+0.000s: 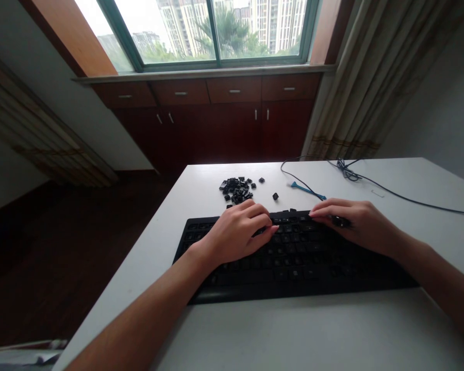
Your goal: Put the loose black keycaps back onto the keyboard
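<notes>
While the left hand [235, 232] is seen curled over the upper keys of a black computer keyboard [294, 270], with nothing in it that can be made out, a small dark piece [339, 221], seemingly a keycap, is pinched in the closed fingers of the right hand [361, 225] near the board's top edge. Most keys are seen seated, so much appears left to do. At upper centre, loose black keycaps [235, 189] are heaped on the white table [294, 330], a lone keycap [275, 196] is set nearby, and a blue plastic tool [307, 189] and a black cable [402, 193] are laid to the right.
</notes>
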Tool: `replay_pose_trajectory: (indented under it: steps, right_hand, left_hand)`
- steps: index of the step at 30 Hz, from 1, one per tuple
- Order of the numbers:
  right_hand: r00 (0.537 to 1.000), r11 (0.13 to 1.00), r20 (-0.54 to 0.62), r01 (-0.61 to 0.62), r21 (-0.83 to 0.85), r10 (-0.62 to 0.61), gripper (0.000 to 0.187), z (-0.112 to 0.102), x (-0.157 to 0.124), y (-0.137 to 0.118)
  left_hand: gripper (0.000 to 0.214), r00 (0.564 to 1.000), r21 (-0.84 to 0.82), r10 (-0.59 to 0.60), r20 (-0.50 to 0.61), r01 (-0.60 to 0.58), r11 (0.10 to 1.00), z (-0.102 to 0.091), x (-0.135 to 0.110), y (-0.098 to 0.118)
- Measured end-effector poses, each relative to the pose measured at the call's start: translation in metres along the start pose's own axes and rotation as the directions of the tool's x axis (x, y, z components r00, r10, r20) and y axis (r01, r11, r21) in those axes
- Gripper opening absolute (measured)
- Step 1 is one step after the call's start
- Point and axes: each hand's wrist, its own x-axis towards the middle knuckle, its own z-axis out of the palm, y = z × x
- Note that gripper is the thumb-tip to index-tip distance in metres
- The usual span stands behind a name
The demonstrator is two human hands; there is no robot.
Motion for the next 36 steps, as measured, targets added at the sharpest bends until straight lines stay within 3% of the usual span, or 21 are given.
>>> replay_pose_trajectory:
  steps: [23,26,29,33,36]
  right_hand:
    - [1.000,0.999,0.005,0.010,0.042,-0.011,0.022,-0.004,0.002,-0.004]
    - [0.991,0.999,-0.128,-0.045,0.006,0.045,0.020,-0.009,0.002,-0.008]
    - [0.933,0.990,-0.333,-0.144,0.009,0.139,0.017,-0.019,0.006,-0.018]
    - [0.910,0.973,-0.344,-0.216,0.081,0.231,0.029,-0.032,0.021,-0.032]
    - [0.853,0.930,-0.417,-0.187,0.318,0.314,0.038,-0.039,0.037,-0.040]
  left_hand:
    - [0.023,1.000,0.001,-0.004,0.008,0.004,1.000,-0.001,0.000,0.000]
    - [0.022,1.000,-0.002,0.000,0.008,0.000,1.000,0.000,0.000,0.000]
    - [0.022,1.000,-0.002,0.008,0.001,-0.008,1.000,0.000,0.000,0.000]
    - [0.022,1.000,-0.002,0.014,-0.011,-0.014,1.000,0.000,0.000,-0.001]
    - [0.022,1.000,-0.005,0.016,-0.016,-0.017,1.000,-0.001,0.001,0.000]
